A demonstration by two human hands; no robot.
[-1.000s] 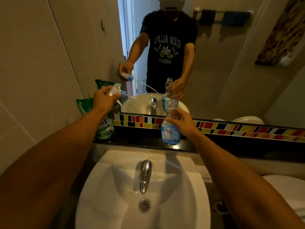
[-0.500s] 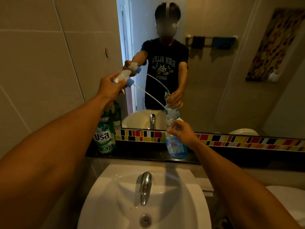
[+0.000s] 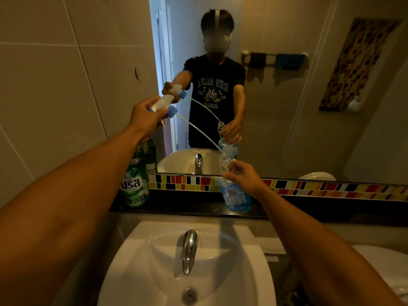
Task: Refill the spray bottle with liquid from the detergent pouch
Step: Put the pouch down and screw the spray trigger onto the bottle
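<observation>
A clear spray bottle (image 3: pixel 235 198) with blue liquid in its lower part stands on the dark ledge (image 3: pixel 189 206) below the mirror. My right hand (image 3: pixel 244 177) grips its neck. My left hand (image 3: pixel 144 117) holds the white and blue trigger head (image 3: pixel 164 106) up and to the left. Its thin dip tube (image 3: pixel 198 133) slopes down, and the tube's end is still at the bottle's open mouth. A green detergent pouch (image 3: pixel 135 184) stands upright on the ledge under my left forearm, against the tiled wall.
A white sink (image 3: pixel 242 261) with a chrome tap (image 3: pixel 188 250) lies below the ledge. The mirror (image 3: pixel 287 107) shows a person and both hands. A strip of coloured tiles (image 3: pixel 320 188) runs along the ledge. A toilet lid (image 3: pixel 384 261) is at the right.
My left hand has lifted the trigger head up and left, drawing the dip tube out of the bottle. My right hand stays on the bottle's neck. The camera view has tilted slightly.
</observation>
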